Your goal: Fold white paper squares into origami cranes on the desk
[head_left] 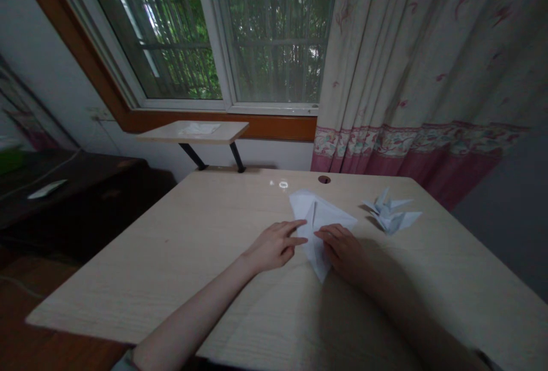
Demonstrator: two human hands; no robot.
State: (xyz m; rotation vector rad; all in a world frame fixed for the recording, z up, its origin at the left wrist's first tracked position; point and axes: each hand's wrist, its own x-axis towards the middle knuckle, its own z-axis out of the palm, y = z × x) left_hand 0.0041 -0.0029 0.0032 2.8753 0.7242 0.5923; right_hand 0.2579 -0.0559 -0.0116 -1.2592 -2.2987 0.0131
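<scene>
A broad, pale, wood-grained laminate surface [128, 279] is seen filling the lower middle of the frame, with a round, dark-rimmed cable hole [324, 179] set near its far edge. A white sheet of paper folded into a pointed, creased shape [317, 217] is laid flat just right of centre. A small white folded paper crane [391, 211] is placed further right, well beside it, on its side. Above the far edge, a narrow pale shelf [192, 131] is carried on black brackets, and a thin whitish sheet [200, 128] is laid on it.
</scene>
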